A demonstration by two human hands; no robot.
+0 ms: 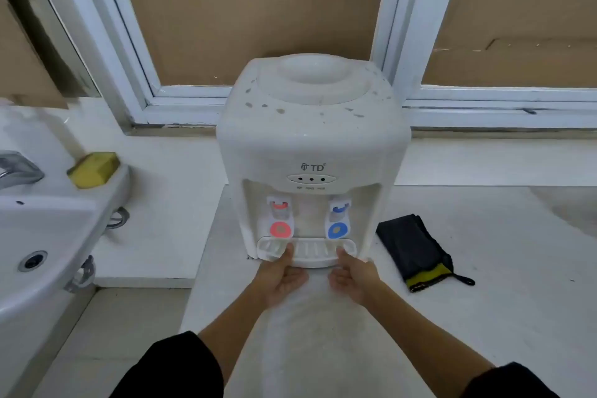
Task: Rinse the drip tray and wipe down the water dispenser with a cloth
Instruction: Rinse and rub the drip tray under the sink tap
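Note:
A white tabletop water dispenser with brown stains on its top stands on a pale counter. It has a red tap and a blue tap. The white drip tray sits in its slot under the taps. My left hand grips the tray's front left, thumb on the grille. My right hand grips its front right the same way. A folded dark cloth with a yellow-green edge lies on the counter, right of the dispenser.
A white basin with a chrome faucet is at the left. A yellow sponge rests on its rim. White window frames with brown board run behind the dispenser. The counter's front edge drops to the floor at the left.

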